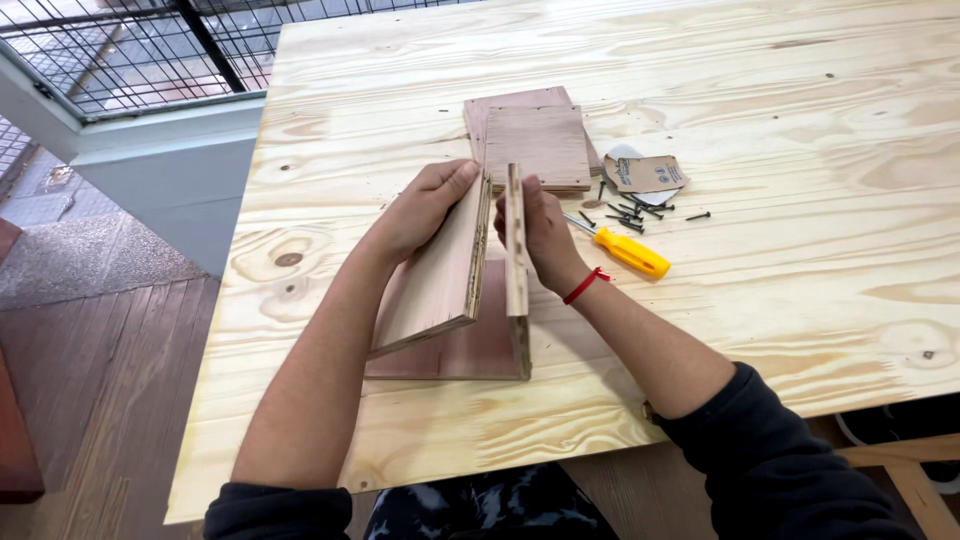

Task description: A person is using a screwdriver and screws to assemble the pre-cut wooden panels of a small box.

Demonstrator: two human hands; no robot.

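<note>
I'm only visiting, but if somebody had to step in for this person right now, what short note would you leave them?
Left hand holds a tilted plywood panel. Right hand grips an upright panel on its edge. Both stand over a flat base panel on the table.
Spare panels are stacked behind; a yellow screwdriver, loose black screws and a brown paper packet lie to the right.
Done: panels stood up. Left: no screws visible in them yet.

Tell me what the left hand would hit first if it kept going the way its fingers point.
The left hand points up the table past the panel it holds. First in that line is probably the stack of plywood pieces, though depth is hard to judge.
</note>
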